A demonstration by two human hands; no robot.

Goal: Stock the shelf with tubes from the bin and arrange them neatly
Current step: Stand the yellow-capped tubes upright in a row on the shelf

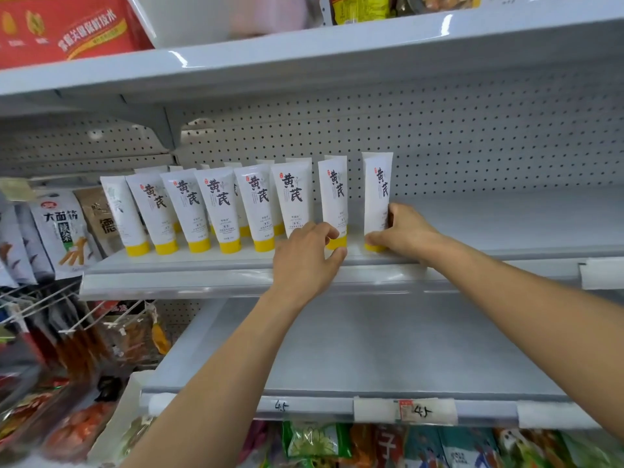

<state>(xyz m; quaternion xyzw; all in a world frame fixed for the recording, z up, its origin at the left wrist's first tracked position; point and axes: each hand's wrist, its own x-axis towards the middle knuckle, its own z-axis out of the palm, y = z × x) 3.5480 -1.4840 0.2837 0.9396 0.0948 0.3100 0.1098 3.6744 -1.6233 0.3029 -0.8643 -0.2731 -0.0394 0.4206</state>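
Several white tubes with yellow caps (216,211) stand cap-down in a row on the grey middle shelf (209,261), with more tubes behind them. My right hand (401,231) grips the rightmost tube (377,194) near its cap. My left hand (309,261) pinches the yellow cap of the second tube from the right (333,194), thumb in front of the cap. Both tubes stand upright on the shelf, with a gap between them. The bin is out of sight.
To the right of the tubes the middle shelf (506,224) is bare, backed by pegboard (439,130). The shelf below (371,349) carries price tags (415,412). Snack packets (64,231) hang at the left. A red box (64,25) sits on the top shelf.
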